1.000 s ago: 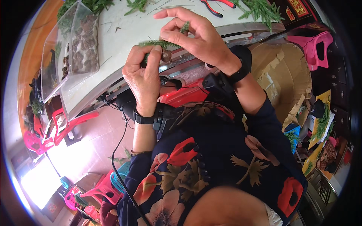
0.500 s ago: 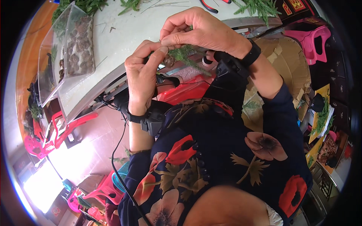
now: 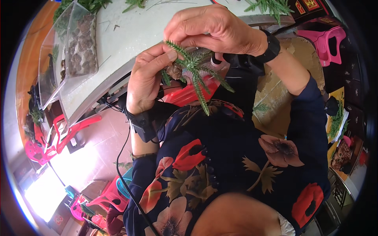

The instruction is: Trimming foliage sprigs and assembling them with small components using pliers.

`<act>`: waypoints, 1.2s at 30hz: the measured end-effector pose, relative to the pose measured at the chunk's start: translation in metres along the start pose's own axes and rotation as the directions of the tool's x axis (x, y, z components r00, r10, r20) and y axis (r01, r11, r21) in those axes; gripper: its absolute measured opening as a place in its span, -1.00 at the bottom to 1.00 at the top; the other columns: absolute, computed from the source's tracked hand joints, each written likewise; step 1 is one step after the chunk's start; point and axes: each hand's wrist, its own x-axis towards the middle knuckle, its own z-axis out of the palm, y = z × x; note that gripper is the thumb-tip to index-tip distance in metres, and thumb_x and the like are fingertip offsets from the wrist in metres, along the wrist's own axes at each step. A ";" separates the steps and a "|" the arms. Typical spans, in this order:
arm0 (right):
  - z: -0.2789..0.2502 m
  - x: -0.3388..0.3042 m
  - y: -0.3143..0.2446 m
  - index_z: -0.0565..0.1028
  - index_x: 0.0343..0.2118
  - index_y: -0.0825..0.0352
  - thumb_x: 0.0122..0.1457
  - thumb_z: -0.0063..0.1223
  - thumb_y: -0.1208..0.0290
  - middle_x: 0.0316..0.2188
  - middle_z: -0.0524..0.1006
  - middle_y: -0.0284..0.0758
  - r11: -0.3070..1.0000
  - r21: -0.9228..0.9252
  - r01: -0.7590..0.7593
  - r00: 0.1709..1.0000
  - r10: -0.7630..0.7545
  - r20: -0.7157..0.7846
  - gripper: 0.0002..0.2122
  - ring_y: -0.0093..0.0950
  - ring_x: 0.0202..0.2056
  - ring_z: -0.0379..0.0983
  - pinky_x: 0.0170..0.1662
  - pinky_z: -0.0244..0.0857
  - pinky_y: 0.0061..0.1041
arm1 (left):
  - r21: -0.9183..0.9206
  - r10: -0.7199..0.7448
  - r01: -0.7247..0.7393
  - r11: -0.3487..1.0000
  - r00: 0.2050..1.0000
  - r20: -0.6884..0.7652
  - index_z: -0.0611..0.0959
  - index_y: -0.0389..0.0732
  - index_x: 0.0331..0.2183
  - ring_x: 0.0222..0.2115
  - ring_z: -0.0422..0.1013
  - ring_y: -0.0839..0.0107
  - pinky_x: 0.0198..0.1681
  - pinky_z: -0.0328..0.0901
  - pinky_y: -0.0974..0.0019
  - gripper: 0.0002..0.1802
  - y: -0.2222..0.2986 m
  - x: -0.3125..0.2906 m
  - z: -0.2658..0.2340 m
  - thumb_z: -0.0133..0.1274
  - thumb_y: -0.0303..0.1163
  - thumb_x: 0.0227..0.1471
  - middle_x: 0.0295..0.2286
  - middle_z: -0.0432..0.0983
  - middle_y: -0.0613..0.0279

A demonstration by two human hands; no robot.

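Observation:
Between my hands hangs a green pine sprig (image 3: 193, 65) with spread needled branches, which looks artificial. A small brown pine cone (image 3: 174, 71) sits against it, just below my left fingertips. My left hand (image 3: 146, 74) pinches the sprig at its stem end between thumb and fingers. Curled over from the upper right, my right hand (image 3: 216, 29) has its fingertips pressed together close to the left ones. Whatever they grip there is hidden behind the fingers. Both hands are held at the near edge of the white table (image 3: 122, 39).
A clear plastic box (image 3: 69, 51) with several pine cones stands at the table's left. More green sprigs (image 3: 269, 8) lie along the far side, with thin wires (image 3: 173, 3) between. Cardboard (image 3: 283, 94) is below on the right, and a red plastic bag (image 3: 193, 92) beneath my hands.
The sprig has turned and now spreads toward me, its branches more fully in sight. My right hand has shifted slightly right and down, and my left wrist has moved a little left.

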 end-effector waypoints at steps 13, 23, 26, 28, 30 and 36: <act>0.005 -0.008 -0.024 0.51 -0.29 0.33 -0.07 0.07 0.71 -0.48 0.49 -0.38 0.701 0.067 -0.710 0.703 0.711 0.010 -0.76 -0.56 -0.47 0.44 -0.45 0.30 -0.61 | 0.862 0.493 -0.334 0.381 0.862 0.116 0.58 -0.38 -0.49 -0.56 0.34 0.60 -0.49 0.22 0.49 -0.87 -0.018 0.012 0.003 0.04 -0.50 0.01 -0.54 0.47 0.38; -0.013 -0.017 0.001 0.47 -0.31 0.31 -0.14 0.13 0.65 -0.30 0.47 -0.40 0.882 -0.430 0.193 0.978 -0.136 0.159 -0.74 -0.46 -0.42 0.43 -0.43 0.29 -0.56 | 0.032 -0.056 0.054 0.998 0.995 0.077 0.59 -0.32 -0.42 -0.58 0.34 0.62 -0.50 0.22 0.56 -0.87 -0.005 0.009 -0.003 -0.03 -0.49 0.02 -0.53 0.49 0.32; -0.014 -0.006 -0.009 0.45 -0.36 0.31 -0.15 0.15 0.60 -0.31 0.46 -0.41 0.848 -0.473 0.238 0.966 -0.156 0.206 -0.78 -0.43 -0.43 0.40 -0.38 0.26 -0.50 | -0.010 -0.076 0.077 0.997 0.995 0.072 0.59 -0.32 -0.42 -0.58 0.35 0.63 -0.50 0.23 0.56 -0.87 -0.004 0.006 -0.001 -0.04 -0.49 0.02 -0.53 0.49 0.31; -0.012 -0.010 -0.005 0.45 -0.38 0.31 -0.13 0.15 0.58 -0.32 0.46 -0.41 0.850 -0.494 0.182 0.970 -0.074 0.230 -0.81 -0.44 -0.44 0.39 -0.37 0.24 -0.50 | -0.021 -0.088 0.088 0.996 0.996 0.024 0.59 -0.33 -0.42 -0.59 0.35 0.63 -0.51 0.22 0.56 -0.86 -0.004 0.005 0.004 -0.04 -0.50 0.02 -0.53 0.49 0.31; -0.007 -0.015 0.000 0.44 -0.42 0.30 -0.08 0.14 0.54 -0.35 0.45 -0.40 0.840 -0.537 0.078 0.958 0.086 0.273 -0.86 -0.46 -0.45 0.38 -0.36 0.21 -0.50 | 0.267 0.048 -0.047 0.963 0.999 0.004 0.59 -0.34 -0.42 -0.59 0.35 0.63 -0.51 0.23 0.56 -0.86 -0.010 0.007 0.001 -0.05 -0.51 0.02 -0.53 0.49 0.31; 0.006 -0.024 0.007 0.42 -0.44 0.32 0.03 0.09 0.49 -0.43 0.42 -0.36 0.891 -0.387 -0.239 0.954 0.290 0.079 -0.92 -0.47 -0.47 0.37 -0.39 0.19 -0.51 | 0.487 0.228 -0.193 0.852 0.974 -0.012 0.59 -0.36 -0.44 -0.59 0.36 0.62 -0.52 0.25 0.55 -0.85 -0.024 0.009 -0.009 -0.08 -0.53 0.02 -0.52 0.50 0.28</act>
